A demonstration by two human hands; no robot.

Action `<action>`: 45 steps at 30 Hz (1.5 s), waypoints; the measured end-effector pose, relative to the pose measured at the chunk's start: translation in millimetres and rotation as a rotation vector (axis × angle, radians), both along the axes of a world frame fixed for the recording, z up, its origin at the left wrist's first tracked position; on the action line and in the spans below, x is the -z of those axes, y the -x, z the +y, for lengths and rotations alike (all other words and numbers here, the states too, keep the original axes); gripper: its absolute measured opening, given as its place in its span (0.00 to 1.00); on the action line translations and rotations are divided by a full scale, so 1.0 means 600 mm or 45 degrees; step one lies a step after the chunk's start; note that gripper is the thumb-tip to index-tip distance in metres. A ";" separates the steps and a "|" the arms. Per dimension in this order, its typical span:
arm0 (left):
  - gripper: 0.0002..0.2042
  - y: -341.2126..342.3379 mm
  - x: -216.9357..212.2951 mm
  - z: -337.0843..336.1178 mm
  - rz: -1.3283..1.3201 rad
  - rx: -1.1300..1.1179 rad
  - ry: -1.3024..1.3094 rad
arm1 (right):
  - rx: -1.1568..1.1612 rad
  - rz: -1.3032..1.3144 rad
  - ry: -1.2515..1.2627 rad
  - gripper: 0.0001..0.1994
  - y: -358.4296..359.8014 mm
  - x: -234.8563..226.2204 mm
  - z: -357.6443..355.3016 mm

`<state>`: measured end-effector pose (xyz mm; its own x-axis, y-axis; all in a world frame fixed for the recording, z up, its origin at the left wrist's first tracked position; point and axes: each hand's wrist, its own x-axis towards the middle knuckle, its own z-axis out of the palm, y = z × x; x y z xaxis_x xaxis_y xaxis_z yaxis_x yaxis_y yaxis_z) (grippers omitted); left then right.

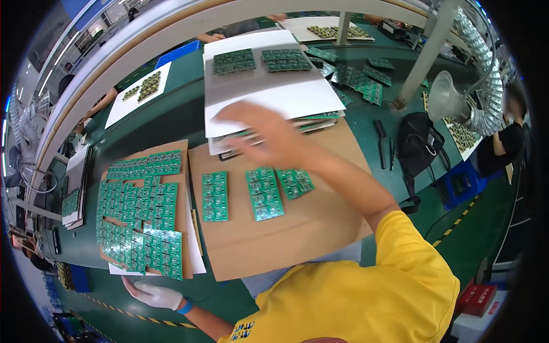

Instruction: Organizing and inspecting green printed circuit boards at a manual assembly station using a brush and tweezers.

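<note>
Three circuit panels (260,193), perhaps; two cardboards (297,234).

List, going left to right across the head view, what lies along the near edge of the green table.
Gloved left hand → cardboard sheet packed with green circuit boards → larger cardboard sheet bearing three board panels → black bag → blue stool.

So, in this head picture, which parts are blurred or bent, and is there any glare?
In the head view the right hand is smeared by motion blur over the stack of white sheets; the circuit boards on the cardboard stay sharp. The fisheye bends the white rail into an arc, and the corners go black. Light is even, with mild glare on the sheets.
</note>
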<state>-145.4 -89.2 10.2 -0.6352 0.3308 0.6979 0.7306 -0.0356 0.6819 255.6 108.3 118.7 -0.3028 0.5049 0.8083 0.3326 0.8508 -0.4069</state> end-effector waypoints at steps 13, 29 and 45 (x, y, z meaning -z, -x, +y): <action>0.39 -0.315 0.018 0.176 0.485 0.812 1.041 | 0.261 -0.445 0.403 0.40 -0.162 0.217 -0.111; 0.22 -0.198 -0.035 0.151 0.665 0.508 0.509 | 0.144 -0.445 0.551 0.39 -0.147 0.247 -0.120; 0.20 0.442 0.144 0.049 -0.541 -0.515 0.356 | 0.148 -0.538 0.491 0.42 -0.134 0.242 -0.123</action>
<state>-410.3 -59.7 -76.1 -0.9495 0.1400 0.2808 0.3137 0.4065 0.8581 336.3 34.7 -26.3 -0.4839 0.7881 0.3804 0.6158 0.6155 -0.4919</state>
